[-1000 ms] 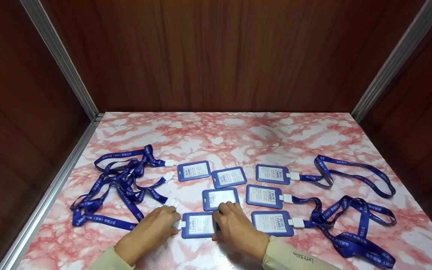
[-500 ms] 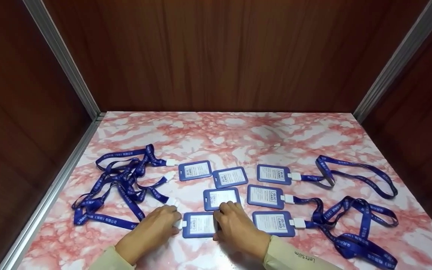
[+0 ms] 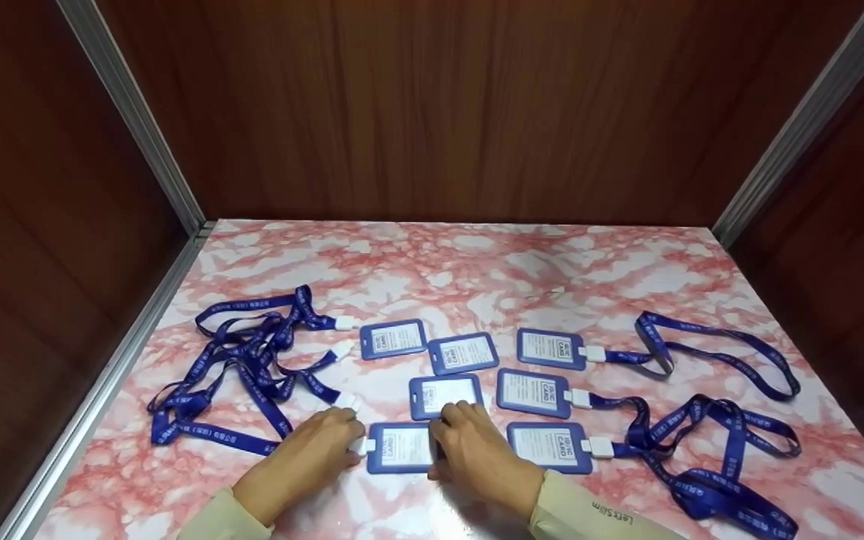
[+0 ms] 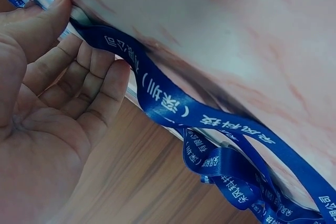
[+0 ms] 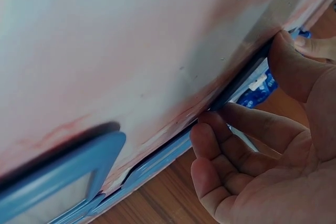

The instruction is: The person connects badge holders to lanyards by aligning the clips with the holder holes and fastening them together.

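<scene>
On the marbled table, a blue ID badge holder [image 3: 400, 448] lies flat at the front, between my two hands. My left hand [image 3: 304, 459] pinches the white clip [image 3: 361, 445] at its left end. From that clip a blue printed lanyard [image 4: 168, 103] runs off past the fingers in the left wrist view. The right hand [image 3: 481, 457] holds the holder's opposite end, thumb on the near edge and fingertips on the far edge; this hand hides that end. Just behind it, another badge holder [image 3: 432, 396] is partly covered by the right fingers.
Two loose badge holders [image 3: 393, 339] lie farther back. Several blue lanyards [image 3: 252, 360] with white clips [image 3: 345, 323] are heaped at left. Three badge holders [image 3: 548, 349] attached to lanyards [image 3: 724, 427] lie at right. Dark wood panels [image 3: 447, 112] enclose the table.
The head view has shifted slightly, so everything sits a little farther right. Both hands keep the same hold on the clip and the badge holder.
</scene>
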A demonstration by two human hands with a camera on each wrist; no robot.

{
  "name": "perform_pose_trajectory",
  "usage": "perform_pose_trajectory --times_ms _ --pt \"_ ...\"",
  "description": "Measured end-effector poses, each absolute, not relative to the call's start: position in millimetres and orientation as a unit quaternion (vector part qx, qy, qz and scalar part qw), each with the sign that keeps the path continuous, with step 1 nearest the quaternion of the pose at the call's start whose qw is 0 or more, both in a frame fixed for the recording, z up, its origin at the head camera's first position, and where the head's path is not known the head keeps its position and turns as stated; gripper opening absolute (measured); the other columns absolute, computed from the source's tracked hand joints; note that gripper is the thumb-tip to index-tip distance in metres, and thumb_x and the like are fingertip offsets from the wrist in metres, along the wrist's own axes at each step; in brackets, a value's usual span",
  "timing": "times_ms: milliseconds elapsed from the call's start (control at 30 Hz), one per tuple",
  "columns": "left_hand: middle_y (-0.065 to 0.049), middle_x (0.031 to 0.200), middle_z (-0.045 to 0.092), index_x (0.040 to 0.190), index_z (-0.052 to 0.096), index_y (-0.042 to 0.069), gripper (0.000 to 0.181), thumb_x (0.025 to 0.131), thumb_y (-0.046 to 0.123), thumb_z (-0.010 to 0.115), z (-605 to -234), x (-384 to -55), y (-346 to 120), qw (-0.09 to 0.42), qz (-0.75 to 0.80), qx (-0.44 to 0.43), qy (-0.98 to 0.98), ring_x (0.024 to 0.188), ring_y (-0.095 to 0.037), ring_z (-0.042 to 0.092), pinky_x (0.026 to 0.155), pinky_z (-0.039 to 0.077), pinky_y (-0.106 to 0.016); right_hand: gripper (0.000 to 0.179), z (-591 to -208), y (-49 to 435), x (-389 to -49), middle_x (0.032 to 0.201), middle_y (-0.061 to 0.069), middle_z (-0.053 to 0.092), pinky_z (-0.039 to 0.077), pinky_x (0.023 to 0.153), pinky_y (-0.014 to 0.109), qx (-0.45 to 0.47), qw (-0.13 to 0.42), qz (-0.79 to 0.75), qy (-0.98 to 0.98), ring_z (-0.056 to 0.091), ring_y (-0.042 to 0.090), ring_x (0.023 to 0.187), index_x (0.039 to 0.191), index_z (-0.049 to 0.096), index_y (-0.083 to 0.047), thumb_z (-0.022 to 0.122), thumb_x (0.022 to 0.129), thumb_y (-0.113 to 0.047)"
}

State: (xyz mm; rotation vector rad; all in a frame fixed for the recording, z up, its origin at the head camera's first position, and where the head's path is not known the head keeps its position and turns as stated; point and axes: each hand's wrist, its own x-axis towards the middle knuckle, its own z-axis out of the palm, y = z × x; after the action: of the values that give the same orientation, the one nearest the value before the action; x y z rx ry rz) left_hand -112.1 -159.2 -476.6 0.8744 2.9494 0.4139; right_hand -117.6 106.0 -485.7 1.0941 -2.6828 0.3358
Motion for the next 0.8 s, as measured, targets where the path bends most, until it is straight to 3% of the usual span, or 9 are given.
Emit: perform_pose_trajectory --times_ms 233,567,800 --pt "-0.011 0.11 0.066 0.104 0.072 0.004 0.021 0.089 0.017 0.079 -473.9 -110.6 -160.0 0.035 0.145 0.272 0.951 0.102 -0.029 0.063 0.092 0.053 -0.048 0.044 -484.1 107.1 -119.2 0.086 0.0 0.055 0.044 0.079 0.036 0.373 0.096 0.118 -0.915 0.052 0.019 0.082 0.09 0.068 -0.007 0.091 0.07 -0.039" --pt "-0.002 0.099 0.062 0.096 0.07 0.008 0.019 0.086 0.02 0.081 -475.9 -112.5 -165.8 0.009 0.163 0.296 0.941 0.089 -0.018 0.056 0.083 0.052 -0.044 0.05 -479.0 109.9 -118.4 0.088 -0.001 0.055 0.043 0.08 0.036 0.359 0.073 0.136 -0.92 0.049 0.017 0.082 0.099 0.07 -0.006 0.09 0.073 -0.044" --pt "0.003 0.088 0.057 0.09 0.069 0.01 0.021 0.082 0.022 0.084 -477.0 -114.9 -168.4 -0.033 0.165 0.315 0.934 0.082 -0.016 0.055 0.078 0.052 -0.04 0.05 -475.3 112.4 -116.9 0.085 -0.003 0.053 0.042 0.079 0.036 0.359 0.095 0.126 -0.92 0.048 0.017 0.08 0.098 0.07 -0.007 0.088 0.074 -0.047"
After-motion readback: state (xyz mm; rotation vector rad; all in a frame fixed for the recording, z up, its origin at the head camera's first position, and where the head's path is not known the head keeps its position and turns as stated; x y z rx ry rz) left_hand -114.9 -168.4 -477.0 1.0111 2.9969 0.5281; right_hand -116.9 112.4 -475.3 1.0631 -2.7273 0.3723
